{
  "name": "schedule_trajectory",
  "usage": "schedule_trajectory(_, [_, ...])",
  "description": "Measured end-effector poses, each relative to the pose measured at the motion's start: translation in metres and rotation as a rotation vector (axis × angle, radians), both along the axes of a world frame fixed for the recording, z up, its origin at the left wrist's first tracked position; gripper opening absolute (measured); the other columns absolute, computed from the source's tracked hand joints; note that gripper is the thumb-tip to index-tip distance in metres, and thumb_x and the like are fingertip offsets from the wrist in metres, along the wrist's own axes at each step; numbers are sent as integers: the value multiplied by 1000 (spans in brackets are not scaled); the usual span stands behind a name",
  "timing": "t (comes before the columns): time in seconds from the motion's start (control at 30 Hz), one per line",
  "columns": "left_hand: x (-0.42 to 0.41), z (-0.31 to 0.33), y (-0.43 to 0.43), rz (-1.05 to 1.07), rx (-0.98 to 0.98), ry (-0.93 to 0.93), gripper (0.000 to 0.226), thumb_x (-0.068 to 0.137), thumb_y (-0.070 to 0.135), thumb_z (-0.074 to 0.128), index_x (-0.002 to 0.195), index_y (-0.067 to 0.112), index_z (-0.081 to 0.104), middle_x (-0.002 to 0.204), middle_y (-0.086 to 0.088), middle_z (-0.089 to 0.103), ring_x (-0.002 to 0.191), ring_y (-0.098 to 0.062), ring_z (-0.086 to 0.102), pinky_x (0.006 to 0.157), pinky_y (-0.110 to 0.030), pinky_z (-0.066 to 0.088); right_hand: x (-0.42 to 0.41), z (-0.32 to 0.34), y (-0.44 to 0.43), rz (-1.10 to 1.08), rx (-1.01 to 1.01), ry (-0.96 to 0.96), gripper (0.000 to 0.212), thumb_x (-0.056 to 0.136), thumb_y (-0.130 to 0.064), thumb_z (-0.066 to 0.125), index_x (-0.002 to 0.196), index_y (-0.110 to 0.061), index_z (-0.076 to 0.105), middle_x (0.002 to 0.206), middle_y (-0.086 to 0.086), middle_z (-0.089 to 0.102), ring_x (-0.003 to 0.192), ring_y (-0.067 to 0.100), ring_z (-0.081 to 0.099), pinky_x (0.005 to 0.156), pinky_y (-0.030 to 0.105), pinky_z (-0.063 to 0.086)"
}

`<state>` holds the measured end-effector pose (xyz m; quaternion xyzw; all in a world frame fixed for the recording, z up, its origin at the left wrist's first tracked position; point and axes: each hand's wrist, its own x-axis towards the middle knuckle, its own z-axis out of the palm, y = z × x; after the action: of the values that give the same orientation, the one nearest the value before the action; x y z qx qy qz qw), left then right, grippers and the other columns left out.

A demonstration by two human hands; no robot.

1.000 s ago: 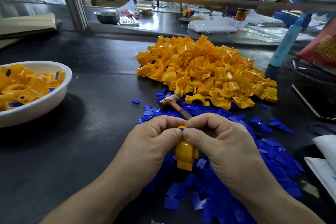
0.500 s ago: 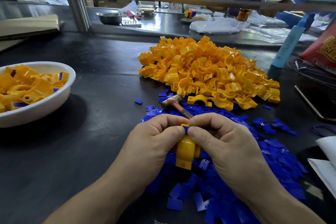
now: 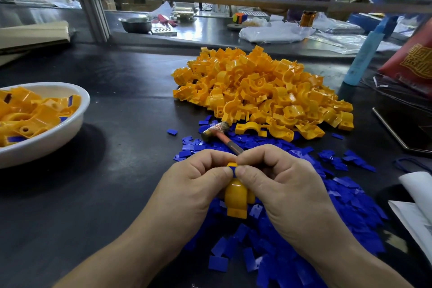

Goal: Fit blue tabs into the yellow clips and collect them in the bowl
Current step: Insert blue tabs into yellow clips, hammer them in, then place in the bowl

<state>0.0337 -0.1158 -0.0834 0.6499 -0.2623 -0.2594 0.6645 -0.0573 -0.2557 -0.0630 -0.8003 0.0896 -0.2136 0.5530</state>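
Note:
A yellow clip (image 3: 236, 199) is held upright between both hands above the spread of loose blue tabs (image 3: 311, 213). My left hand (image 3: 194, 184) grips the clip from the left. My right hand (image 3: 280, 182) grips it from the right, and both thumbs press on a blue tab (image 3: 232, 165) at the clip's top end. A big heap of yellow clips (image 3: 261, 91) lies beyond the hands. The white bowl (image 3: 58, 133) at the left holds several clips with blue tabs in them.
A small hammer (image 3: 216, 132) lies between the heap and my hands. Papers (image 3: 418, 210) lie at the right edge, a blue tube (image 3: 364, 54) and a red bag (image 3: 413, 58) at the far right. A metal rail (image 3: 210, 0) crosses the back, with a person beyond it.
Both hands stay closed round the clip, the thumbs shifting slightly on the blue tab at its top. Nothing else has moved.

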Motion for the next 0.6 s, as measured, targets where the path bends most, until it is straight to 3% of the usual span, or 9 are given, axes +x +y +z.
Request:
schedule_trajectory(0.17, [-2, 5, -1, 54, 49, -32, 20, 93, 24, 60, 95, 37, 74, 93, 0, 77, 87, -19, 74, 75, -34, 61, 1, 0, 2, 10, 0, -7, 14, 77, -37, 65, 92, -38, 67, 91, -12, 67, 85, 8, 66, 69, 25, 57])
schedule_trajectory(0.27, [9, 14, 5, 124, 74, -12, 22, 94, 19, 59, 94, 34, 75, 90, -4, 77, 84, -22, 73, 69, -34, 60, 1, 0, -1, -75, -361, -34, 17, 83, -43, 55, 98, -39, 61, 93, -18, 58, 87, 4, 58, 69, 16, 51])
schedule_trajectory(0.33, [25, 19, 14, 265, 100, 13, 21, 94, 16, 59, 91, 27, 76, 90, -10, 75, 80, -26, 70, 66, -39, 60, 1, 1, -10, -173, -655, -31, 28, 84, -46, 51, 109, -35, 57, 99, -19, 51, 91, 4, 53, 67, 18, 49])
schedule_trajectory(0.37, [35, 21, 20, 338, 132, 22, 21, 94, 14, 58, 89, 23, 76, 90, -13, 74, 77, -26, 68, 62, -38, 60, 1, 1, -15, -215, -765, 18, 34, 84, -47, 51, 114, -33, 55, 104, -17, 50, 95, 5, 50, 74, 20, 46])
schedule_trajectory(0.5, [65, 17, 39, 512, 436, -103, 20, 92, 15, 58, 84, 21, 75, 84, -8, 70, 71, -21, 63, 51, -30, 54, 1, -7, -26, -243, -1037, 400, 43, 86, -56, 46, 125, -38, 40, 110, -10, 49, 100, 13, 43, 87, 28, 41])
schedule_trajectory(0.6, [73, 7, 42, 485, 697, -333, 22, 94, 21, 55, 88, 28, 75, 85, 2, 71, 69, -14, 60, 52, -24, 46, 2, -11, -25, -217, -1042, 439, 35, 88, -54, 44, 121, -40, 37, 99, -12, 49, 92, 12, 47, 79, 27, 43])
